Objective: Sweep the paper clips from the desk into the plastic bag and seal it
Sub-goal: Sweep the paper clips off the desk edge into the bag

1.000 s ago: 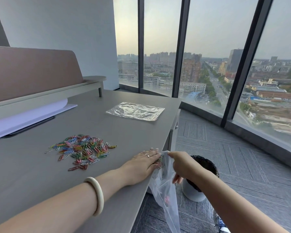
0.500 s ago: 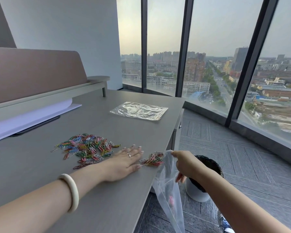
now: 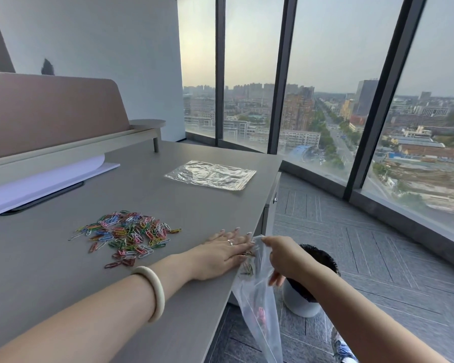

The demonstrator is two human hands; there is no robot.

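My left hand lies flat on the desk, fingers together, at its right edge, pushing a few clips over the lip. My right hand pinches the bag by its mouth just below that edge; some clips show inside. The main pile of clips sits left of my hand. A second bag lies near the far right corner.

Bottom of the plastic bag runs off the lower edge, contents just a pinkish blur. Left hand covers whatever clips sit under its palm at the desk edge. Right hand partly masks the bin lower right. Both forearms cut off below.
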